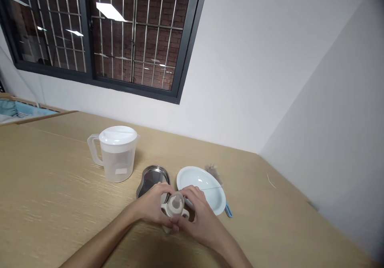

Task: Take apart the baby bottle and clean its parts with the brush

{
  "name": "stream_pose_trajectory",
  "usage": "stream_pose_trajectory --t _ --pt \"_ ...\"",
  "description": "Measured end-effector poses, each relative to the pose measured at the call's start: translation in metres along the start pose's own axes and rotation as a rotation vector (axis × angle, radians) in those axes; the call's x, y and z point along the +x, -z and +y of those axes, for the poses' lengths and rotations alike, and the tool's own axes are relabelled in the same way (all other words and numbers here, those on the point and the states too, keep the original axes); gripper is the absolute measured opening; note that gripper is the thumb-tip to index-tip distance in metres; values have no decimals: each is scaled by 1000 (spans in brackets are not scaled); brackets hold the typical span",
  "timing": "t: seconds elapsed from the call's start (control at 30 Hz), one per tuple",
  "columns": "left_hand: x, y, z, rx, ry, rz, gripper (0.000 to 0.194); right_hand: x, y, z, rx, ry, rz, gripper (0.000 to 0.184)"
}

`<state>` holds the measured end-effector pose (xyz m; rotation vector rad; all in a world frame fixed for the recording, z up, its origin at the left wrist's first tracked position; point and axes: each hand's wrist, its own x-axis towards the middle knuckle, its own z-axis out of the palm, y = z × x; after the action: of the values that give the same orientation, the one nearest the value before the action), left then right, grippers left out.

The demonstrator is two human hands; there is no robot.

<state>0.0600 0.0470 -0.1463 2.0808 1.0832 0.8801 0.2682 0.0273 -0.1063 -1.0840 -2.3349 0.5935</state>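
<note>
Between my two hands is a baby bottle [175,205] with a clear domed cap over its teat and pale side handles. My left hand [154,205] is closed round its left side. From the right, my right hand [196,214] grips it too, with the thumb across the front. Most of the bottle's body is hidden by my fingers. Just beyond my left hand lies a kidney-shaped steel dish [153,176]. A white oval bowl [211,190] sits beyond my right hand, with a thin straight rod or wire across it.
A lidded plastic jug [118,156] stands at the left on the wooden table [60,180]. By the bowl are a bottle brush [213,172] with grey bristles and a blue handle end [229,210]. A thin white strip [271,181] lies near the right wall.
</note>
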Motion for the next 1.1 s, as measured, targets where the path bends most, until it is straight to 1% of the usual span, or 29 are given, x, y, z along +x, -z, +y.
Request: stream_pose_trajectory --t 0.17,0.23,0.3,0.47,0.67,0.8,0.97,1.1 --pt "-1 -1 -3 24 58 12 65 4 0 3 111 13 -2 26" --pt "-1 -1 -4 39 88 19 67 4 -2 6 158 45 1 24" --pt "0 0 -4 67 88 24 65 4 -4 8 185 89 6 23" --pt "3 0 -1 103 61 23 59 2 -6 11 190 146 14 23" --pt "1 3 3 95 58 2 57 -2 -9 8 142 192 79 24" --pt "1 4 5 82 85 -29 58 -3 -10 8 144 177 71 26" --pt "2 3 3 84 112 -87 56 2 -5 6 182 103 31 25" --pt "0 4 6 82 171 -100 61 5 0 1 196 44 0 20"
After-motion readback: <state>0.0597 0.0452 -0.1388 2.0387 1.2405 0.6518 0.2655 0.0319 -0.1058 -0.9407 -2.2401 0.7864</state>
